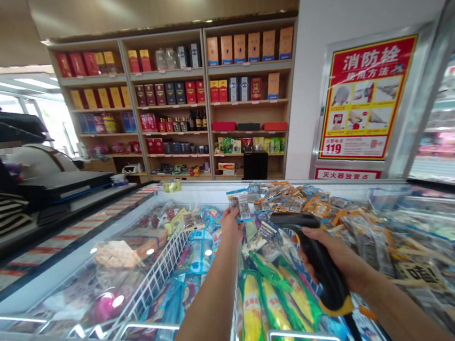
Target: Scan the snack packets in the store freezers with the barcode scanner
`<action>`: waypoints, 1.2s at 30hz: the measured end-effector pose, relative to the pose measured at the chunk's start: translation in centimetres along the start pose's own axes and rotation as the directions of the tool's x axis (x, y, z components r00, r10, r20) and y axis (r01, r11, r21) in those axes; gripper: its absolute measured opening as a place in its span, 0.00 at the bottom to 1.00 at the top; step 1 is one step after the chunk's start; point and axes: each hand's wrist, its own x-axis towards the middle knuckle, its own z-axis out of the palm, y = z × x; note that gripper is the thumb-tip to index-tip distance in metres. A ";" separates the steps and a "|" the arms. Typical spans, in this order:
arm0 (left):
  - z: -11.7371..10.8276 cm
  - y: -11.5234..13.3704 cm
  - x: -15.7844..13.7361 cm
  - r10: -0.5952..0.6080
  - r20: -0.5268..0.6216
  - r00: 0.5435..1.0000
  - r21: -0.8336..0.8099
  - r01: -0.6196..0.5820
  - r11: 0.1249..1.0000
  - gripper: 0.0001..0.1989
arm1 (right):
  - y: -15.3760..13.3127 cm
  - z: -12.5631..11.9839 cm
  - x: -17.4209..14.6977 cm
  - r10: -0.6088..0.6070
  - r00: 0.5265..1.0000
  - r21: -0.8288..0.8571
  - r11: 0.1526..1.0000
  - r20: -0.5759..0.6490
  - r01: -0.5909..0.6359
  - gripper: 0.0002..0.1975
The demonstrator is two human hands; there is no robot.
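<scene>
My left hand (231,222) reaches over the chest freezer and pinches a small blue-edged plastic packet (244,205) near its far side. In my right hand (336,256) is a black and yellow barcode scanner (321,268), its fingers wrapped round the handle. The scanner's head points left, toward the packet, and a cable runs down from the handle. Below both hands lie corn-shaped packs (251,310) in green and yellow wrappers. Many similar small packets (294,196) are heaped behind and to the right of the scanner.
A white wire divider (157,279) separates blue packs from other goods in the freezer (68,236). Shelves (209,108) of boxed goods and bottles stand behind. A red fire-hydrant poster (368,100) hangs on the wall at right. Dark counter equipment (63,181) stands at left.
</scene>
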 end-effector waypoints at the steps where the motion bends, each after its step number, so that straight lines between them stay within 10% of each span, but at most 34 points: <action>1: -0.1 0.2 0.1 -0.004 -0.009 1.000 -0.013 0.004 1.000 0.11 | 0.0 0.1 0.0 0.008 1.000 0.005 1.000 0.003 -0.008 0.11; 23: -1.1 0.7 1.1 0.125 -0.138 0.983 0.286 -0.081 0.955 0.16 | -0.9 -0.4 -0.8 -0.065 0.997 -0.001 0.998 -0.035 0.065 0.12; 26: -2.5 2.1 1.7 0.324 -0.121 0.938 0.626 -0.181 0.759 0.19 | -1.7 -1.5 -0.6 -0.144 0.982 0.001 0.989 -0.120 0.145 0.11; 29: -4.6 4.5 2.3 0.487 -0.015 0.873 0.915 -0.184 0.359 0.20 | -2.4 -2.6 -0.4 -0.180 0.970 0.038 0.981 -0.166 0.189 0.10; 36: -7.2 9.2 2.0 0.504 0.052 0.862 0.970 0.078 -0.232 0.20 | -2.7 -4.1 -0.1 -0.237 0.953 0.043 0.968 -0.187 0.249 0.09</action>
